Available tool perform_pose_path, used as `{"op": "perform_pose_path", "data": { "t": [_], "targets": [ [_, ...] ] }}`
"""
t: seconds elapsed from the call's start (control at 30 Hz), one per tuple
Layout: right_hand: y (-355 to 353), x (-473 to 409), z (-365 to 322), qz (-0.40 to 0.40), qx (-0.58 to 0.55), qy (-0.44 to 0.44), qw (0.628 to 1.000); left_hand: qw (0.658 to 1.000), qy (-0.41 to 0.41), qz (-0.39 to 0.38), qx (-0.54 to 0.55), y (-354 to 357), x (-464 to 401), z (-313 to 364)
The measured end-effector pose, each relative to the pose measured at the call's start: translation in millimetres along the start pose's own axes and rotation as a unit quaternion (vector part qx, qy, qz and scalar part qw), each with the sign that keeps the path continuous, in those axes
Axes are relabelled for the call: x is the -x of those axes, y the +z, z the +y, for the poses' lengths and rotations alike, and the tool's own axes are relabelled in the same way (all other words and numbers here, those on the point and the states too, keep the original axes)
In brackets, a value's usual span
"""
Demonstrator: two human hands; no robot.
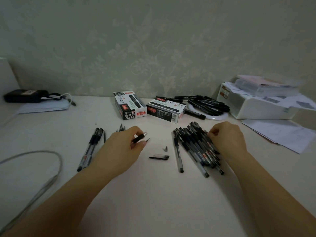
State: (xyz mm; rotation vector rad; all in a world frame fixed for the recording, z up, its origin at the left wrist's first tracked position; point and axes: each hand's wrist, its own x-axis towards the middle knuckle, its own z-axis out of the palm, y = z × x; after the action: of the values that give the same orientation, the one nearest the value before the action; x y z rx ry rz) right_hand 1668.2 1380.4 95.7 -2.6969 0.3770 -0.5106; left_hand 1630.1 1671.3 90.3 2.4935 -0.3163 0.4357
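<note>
From the head camera, looking down at the table (153,194): the left hand (126,144) is in the middle of the frame. Its thumb and fingers pinch a short pen piece (139,137), black with a clear end. The piece points up and to the right.

The right hand (227,137) is at the middle right. Its fingers are curled down onto the far end of a pile of pens (196,147). I cannot tell if it has caught one yet. The pens mostly run from the top of the frame down toward the person, leaning a little to the right. The pile is right under the right hand and well apart from the left hand, so I think the right hand should pick the next pen.

Between the two hands lie a loose cap (159,157) and a little tip (165,148). A few more pens (90,147) lie just left of the left hand.

Farther back are two boxes (130,105), side by side. I cannot tell what is in them. To their right, markers (208,105) are heaped on a white ring (220,116).
</note>
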Motion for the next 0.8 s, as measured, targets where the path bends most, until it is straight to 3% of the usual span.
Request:
{"op": "perform_pose_path", "data": {
  "t": [0.2, 0.37, 0.5, 0.67, 0.8],
  "targets": [
    [-5.0, 7.5, -10.9, 0.038, -0.016, -0.061, 0.997, 0.987, -0.119, 0.060, -0.095, -11.0, -4.7, -16.1],
    [-4.4, 32.6, -45.7, 0.029, -0.111, -0.189, 0.975, 0.994, -0.080, -0.027, -0.075, -6.2, 1.7, -5.1],
    [2.3, 49.0, -63.4, 0.004, -0.124, -0.248, 0.961, 0.989, -0.077, -0.041, -0.116, -7.0, 1.4, 1.8],
    [2.5, 60.4, -74.4, -0.046, -0.206, -0.224, 0.951, 0.986, -0.076, -0.047, -0.139, -9.2, 1.3, 3.1],
    [-0.1, 65.8, -82.5, -0.161, -0.391, -0.106, 0.900, 0.996, -0.076, 0.036, 0.022, -13.0, -2.5, 10.8]
  ]
}}
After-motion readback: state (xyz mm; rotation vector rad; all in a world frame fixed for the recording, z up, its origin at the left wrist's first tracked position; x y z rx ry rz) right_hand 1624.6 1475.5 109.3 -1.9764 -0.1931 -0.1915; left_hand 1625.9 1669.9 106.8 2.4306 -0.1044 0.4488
